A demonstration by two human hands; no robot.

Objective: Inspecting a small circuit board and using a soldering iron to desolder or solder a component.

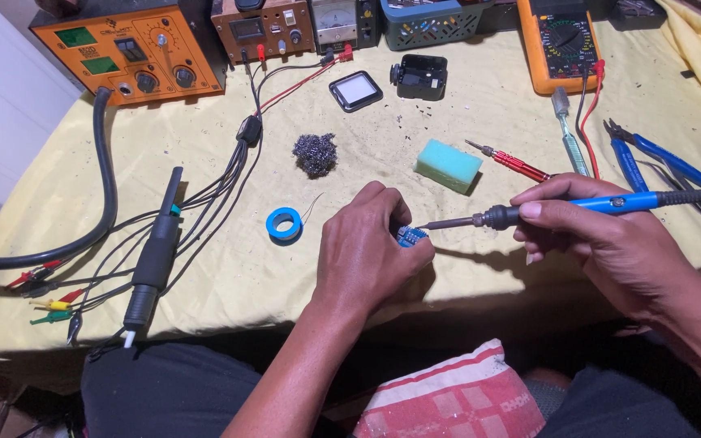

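Red-striped pillow (pixel 456 397) on our lap, our left hand (pixel 367 251) pinches the small blue board (pixel 411 235) steady (fingers clamped) so our right hand (pixel 602 243), gripping the soldering iron (pixel 578 208), reaches it.

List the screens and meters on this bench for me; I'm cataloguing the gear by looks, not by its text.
Orange station, far left: boxy, two green screens, black knobs.
Brown supply, beside it: small dark display.
Needle meter, top centre: pale dial.
Multimeter, top right: orange, dark dial.
Loose screen, on the cloth: square, black rim, white face.

Bare cloth (pixel 229 268) between solder spool (pixel 285 224) and cables (pixel 204 195).
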